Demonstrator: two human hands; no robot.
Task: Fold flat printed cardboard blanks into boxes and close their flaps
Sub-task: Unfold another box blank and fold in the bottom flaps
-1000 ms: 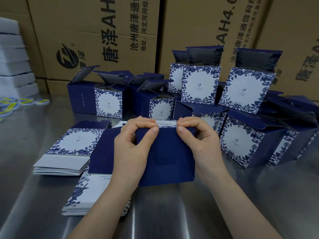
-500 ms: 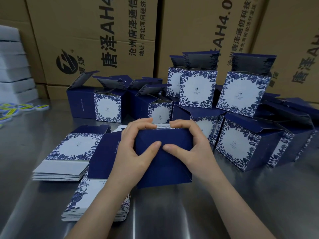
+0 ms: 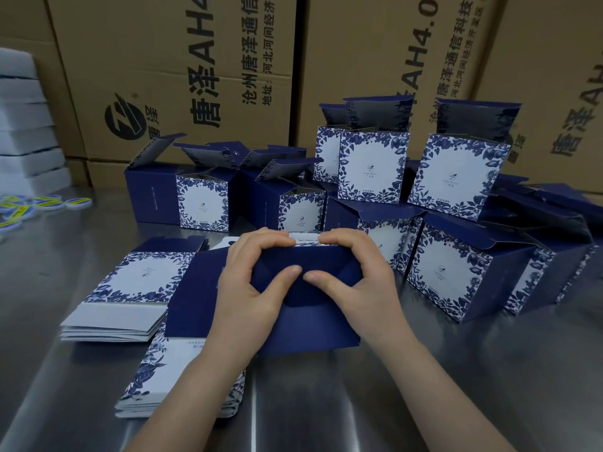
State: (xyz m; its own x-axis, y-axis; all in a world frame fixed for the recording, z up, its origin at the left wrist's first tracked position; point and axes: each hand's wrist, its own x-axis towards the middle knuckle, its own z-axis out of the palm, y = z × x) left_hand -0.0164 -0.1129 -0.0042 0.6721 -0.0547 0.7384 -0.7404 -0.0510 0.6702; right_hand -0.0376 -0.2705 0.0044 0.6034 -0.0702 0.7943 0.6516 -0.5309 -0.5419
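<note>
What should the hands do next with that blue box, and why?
Probably push both thumbs inward to seat the flap. The left hand and right hand grip the box, fingers curled over its top edge, thumbs meeting on a panel that looks dented.

Steel tbl (image 3: 456, 386), brown cartons (image 3: 156, 53) behind

A person's left hand (image 3: 248, 288) and right hand (image 3: 362, 288) grip a dark blue box (image 3: 310, 324) on a steel table (image 3: 456, 386), fingers curled over its top edge, thumbs pressed to its near face, tips nearly meeting. Flat blanks (image 3: 130, 288) lie stacked at left; folded boxes (image 3: 456, 275), flaps open, crowd behind, before brown cartons (image 3: 163, 76).
</note>
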